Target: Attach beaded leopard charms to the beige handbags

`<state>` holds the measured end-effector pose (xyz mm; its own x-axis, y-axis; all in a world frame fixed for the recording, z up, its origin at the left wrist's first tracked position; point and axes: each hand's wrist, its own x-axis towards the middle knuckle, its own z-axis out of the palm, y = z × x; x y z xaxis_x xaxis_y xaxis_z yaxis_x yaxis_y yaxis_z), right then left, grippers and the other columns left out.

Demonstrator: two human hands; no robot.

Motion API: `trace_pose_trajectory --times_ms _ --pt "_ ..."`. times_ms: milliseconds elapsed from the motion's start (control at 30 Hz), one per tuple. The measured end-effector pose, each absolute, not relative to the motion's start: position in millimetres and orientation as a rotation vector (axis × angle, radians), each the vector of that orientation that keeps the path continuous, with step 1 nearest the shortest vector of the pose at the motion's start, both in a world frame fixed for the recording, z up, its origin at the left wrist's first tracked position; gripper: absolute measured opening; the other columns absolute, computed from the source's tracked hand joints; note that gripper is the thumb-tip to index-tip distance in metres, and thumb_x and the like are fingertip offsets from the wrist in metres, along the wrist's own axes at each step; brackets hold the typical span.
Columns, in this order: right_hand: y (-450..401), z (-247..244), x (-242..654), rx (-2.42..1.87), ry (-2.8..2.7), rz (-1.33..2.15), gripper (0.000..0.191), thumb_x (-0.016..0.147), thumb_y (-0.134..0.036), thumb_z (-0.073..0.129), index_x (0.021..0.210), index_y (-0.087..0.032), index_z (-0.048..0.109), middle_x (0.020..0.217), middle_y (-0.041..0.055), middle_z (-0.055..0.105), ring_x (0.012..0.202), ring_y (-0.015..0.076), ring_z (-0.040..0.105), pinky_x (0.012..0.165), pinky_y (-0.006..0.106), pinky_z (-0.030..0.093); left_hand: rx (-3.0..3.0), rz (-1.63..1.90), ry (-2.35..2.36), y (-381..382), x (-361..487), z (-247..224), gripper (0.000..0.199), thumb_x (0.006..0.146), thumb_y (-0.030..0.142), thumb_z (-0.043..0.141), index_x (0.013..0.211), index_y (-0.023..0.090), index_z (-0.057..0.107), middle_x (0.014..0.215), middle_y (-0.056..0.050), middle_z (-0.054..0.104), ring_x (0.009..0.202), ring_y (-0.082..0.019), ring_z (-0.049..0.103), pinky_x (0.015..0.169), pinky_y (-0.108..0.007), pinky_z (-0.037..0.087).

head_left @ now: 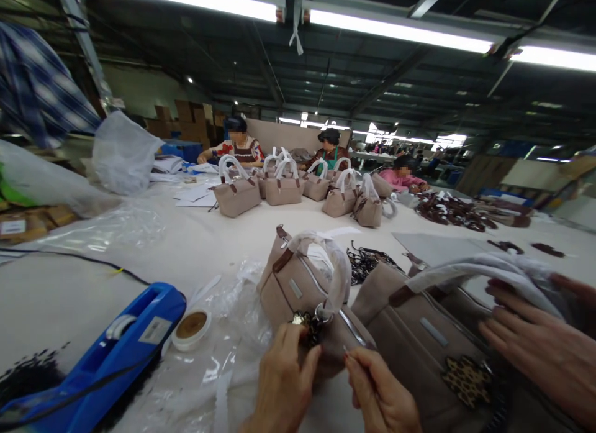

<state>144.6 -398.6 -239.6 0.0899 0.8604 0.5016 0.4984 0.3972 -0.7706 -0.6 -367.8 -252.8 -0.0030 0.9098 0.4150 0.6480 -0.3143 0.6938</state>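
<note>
A taupe handbag (279, 296) with wrapped white handles stands tilted right in front of me. A dark charm with a shiny gold part (307, 324) hangs from a metal ring by its handle. My left hand (286, 377) is closed on this charm, thumb and fingers pinching it. My right hand (379, 392) is closed in a pinch by the bag's lower right side; a small thin tip shows at its fingertips, too small to name. At the right, another person's hands (535, 340) are at a second taupe handbag (414, 333) with a leopard-pattern flower charm (467, 380).
A blue tape dispenser (139, 340) and a round tape roll (190, 327) lie at the left on clear plastic (223, 358). Black cords (372, 261) are heaped behind the bag. Several finished-looking handbags (284, 189) stand farther back, with people seated behind them. Brown straps (451, 212) pile at the right.
</note>
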Motion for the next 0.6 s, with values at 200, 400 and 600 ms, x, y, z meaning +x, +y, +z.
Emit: trace_pose_trajectory --times_ms 200,400,600 --pt "-378 -230 146 -1.371 -1.949 -0.238 0.021 0.09 -0.019 0.037 0.09 -0.02 0.058 0.083 0.0063 0.061 0.065 0.0146 0.062 0.057 0.022 0.047 2.051 1.178 1.801 -353 17 -252 0.009 0.078 0.017 0.053 0.069 0.019 0.053 0.071 -0.003 0.056 0.068 -0.02 0.057 0.062 -0.032 0.045" --pt "-368 -236 136 -1.483 -1.954 -0.301 0.032 0.093 -0.026 0.031 0.08 -0.022 0.059 0.078 0.0052 0.058 0.061 0.0149 0.057 0.055 0.025 0.042 1.947 1.086 1.852 -354 11 -245 0.011 0.076 0.016 0.051 0.066 0.02 0.051 0.066 -0.002 0.057 0.064 -0.019 0.055 0.059 -0.03 0.04" --pt "-364 -239 132 -1.432 -1.968 -0.345 0.034 0.094 -0.028 0.03 0.08 -0.021 0.06 0.074 0.0047 0.059 0.062 0.0158 0.056 0.057 0.026 0.041 1.786 1.092 1.756 -357 14 -243 0.012 0.077 0.02 0.047 0.065 0.021 0.049 0.064 -0.001 0.058 0.063 -0.018 0.054 0.059 -0.029 0.038"
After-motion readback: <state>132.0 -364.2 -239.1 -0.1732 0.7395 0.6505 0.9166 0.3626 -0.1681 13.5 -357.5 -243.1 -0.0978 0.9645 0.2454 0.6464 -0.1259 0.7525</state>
